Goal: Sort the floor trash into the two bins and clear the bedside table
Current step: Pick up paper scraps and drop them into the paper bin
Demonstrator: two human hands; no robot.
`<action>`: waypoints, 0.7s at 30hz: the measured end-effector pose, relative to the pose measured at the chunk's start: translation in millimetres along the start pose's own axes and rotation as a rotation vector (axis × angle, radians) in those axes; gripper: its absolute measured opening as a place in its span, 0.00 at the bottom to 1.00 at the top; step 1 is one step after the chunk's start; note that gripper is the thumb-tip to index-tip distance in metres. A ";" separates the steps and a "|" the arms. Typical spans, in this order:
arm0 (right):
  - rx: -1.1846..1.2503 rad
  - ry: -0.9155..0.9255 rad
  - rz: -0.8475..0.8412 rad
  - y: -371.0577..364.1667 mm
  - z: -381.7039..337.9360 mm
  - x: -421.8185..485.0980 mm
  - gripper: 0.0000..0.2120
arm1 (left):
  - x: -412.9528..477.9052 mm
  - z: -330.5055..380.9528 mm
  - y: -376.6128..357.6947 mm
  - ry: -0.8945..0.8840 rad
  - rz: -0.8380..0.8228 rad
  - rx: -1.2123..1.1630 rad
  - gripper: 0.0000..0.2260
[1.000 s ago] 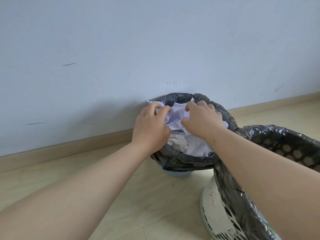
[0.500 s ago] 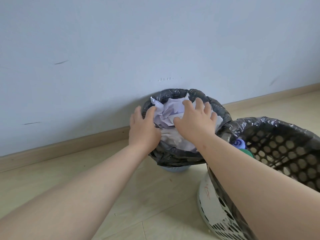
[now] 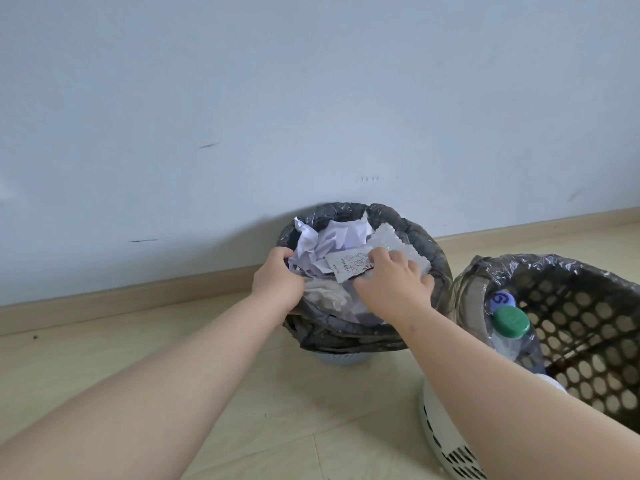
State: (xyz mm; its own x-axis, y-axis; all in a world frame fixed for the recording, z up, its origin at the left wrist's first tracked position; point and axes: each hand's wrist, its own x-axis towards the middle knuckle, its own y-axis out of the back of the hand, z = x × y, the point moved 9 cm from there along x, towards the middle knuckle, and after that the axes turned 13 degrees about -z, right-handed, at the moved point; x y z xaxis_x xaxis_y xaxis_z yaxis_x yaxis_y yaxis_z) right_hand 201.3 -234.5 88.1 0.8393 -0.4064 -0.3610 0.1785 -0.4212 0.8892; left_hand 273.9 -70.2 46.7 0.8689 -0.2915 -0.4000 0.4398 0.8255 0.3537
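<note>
Black plastic bags line both bins, which stand on the pale wood floor (image 3: 242, 393) by a grey-blue wall (image 3: 311, 98). Just beside the wall, the paper bin (image 3: 440, 271) is full to the top with crumpled paper (image 3: 332, 237), a printed scrap (image 3: 346, 266), a clear wrapper (image 3: 391, 237) with a zigzag edge and a white tissue (image 3: 325, 294). The left hand (image 3: 277, 282) grips this bin's near-left rim, fingers curled over the edge. The right hand (image 3: 391, 282) lies on the heap with bent fingers, its fingertips on the printed scrap; whether it pinches the scrap or only presses on it, I cannot tell. To the right stands the mesh bin (image 3: 588, 323), holding a bottle (image 3: 512, 337) with a green cap.
</note>
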 end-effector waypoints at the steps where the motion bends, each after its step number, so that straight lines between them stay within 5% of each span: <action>1: -0.003 0.007 -0.006 -4.0 -3.1 -0.7 0.20 | -1.3 -2.4 1.1 -0.007 -0.018 0.006 0.20; 10: 0.047 0.066 0.086 -0.8 -37.7 -1.1 0.23 | -22.8 8.4 39.0 -0.133 0.000 0.102 0.20; 15: 0.207 0.036 -0.027 -3.6 -57.4 -37.2 0.19 | -57.6 3.7 61.8 0.003 -0.029 0.126 0.18; 21: 0.375 -0.145 -0.110 87.4 -53.7 -126.4 0.18 | -132.8 95.6 75.1 0.102 -0.180 0.132 0.09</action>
State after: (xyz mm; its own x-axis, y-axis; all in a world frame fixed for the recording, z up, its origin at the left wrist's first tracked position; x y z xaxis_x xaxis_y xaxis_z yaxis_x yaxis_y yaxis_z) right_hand 138.4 -176.4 226.6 0.7398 -0.4415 -0.5077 0.0411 -0.7236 0.6890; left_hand 213.2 -15.7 207.2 0.7496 -0.3723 -0.5473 0.6171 0.6922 0.3742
